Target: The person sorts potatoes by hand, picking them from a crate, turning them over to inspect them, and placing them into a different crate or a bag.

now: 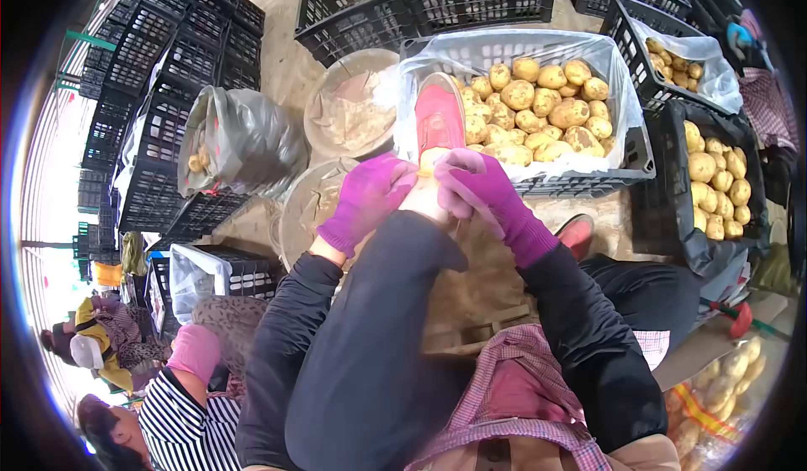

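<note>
My left hand [367,198] and my right hand [481,187], both in purple knit gloves, are at the ankle of my raised leg. The fingers of each hand are closed in a pinch on either side of a light sock [427,187], just above a red shoe [439,119]. The shoe is over the near left part of a black crate [580,187] lined with clear plastic. Potatoes [538,105] fill that crate to the right of the shoe. A dark trouser leg [378,303] stretches from my lap to the ankle.
Left of the crate are two round tubs [315,126] and a grey sack [261,139]. Black crates [151,59] are stacked at the far left. Another potato crate [660,193] stands at right. A person in a striped top [181,420] sits at lower left.
</note>
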A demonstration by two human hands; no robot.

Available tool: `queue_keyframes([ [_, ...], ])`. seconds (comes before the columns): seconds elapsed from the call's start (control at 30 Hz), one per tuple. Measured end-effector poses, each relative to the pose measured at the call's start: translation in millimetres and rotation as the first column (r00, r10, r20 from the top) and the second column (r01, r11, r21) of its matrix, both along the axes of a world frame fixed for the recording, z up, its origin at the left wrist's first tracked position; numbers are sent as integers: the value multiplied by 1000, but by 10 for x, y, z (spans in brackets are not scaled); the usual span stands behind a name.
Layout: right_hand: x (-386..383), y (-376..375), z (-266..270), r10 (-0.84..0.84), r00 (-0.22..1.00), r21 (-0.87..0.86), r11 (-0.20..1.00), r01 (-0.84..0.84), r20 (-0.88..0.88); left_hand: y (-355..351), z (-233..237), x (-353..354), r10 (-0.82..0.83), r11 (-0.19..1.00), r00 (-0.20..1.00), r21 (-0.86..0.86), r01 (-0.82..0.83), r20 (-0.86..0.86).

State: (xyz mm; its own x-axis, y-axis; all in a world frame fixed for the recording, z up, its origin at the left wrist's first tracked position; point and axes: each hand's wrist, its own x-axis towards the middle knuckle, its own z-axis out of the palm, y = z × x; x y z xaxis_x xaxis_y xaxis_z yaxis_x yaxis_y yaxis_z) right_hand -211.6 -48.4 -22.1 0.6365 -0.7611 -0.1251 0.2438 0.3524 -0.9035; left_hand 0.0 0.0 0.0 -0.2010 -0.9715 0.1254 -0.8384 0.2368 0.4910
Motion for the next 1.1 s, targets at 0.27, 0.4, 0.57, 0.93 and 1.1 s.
queue_keyframes([
  [0.27,-228,250,270,38,975,78,997,-21,-221,492,149,-24,195,980,892,124,-158,-407],
  [0.4,-413,333,136,-99,989,12,995,101,-111,432,75,203,424,904,660,240,-355,-620],
  [0.57,-436,384,217,-142,963,58,985,160,-229,-47,491,-8,3,987,984,158,26,-180],
  [0.93,-982,770,-343,-254,957,136,952,273,-140,-307,219,-423,-451,892,880,105,439,148],
  [1.1,-1070,894,-670,-329,916,-128,943,307,-230,-220,238,-551,-505,848,853,257,463,130],
])
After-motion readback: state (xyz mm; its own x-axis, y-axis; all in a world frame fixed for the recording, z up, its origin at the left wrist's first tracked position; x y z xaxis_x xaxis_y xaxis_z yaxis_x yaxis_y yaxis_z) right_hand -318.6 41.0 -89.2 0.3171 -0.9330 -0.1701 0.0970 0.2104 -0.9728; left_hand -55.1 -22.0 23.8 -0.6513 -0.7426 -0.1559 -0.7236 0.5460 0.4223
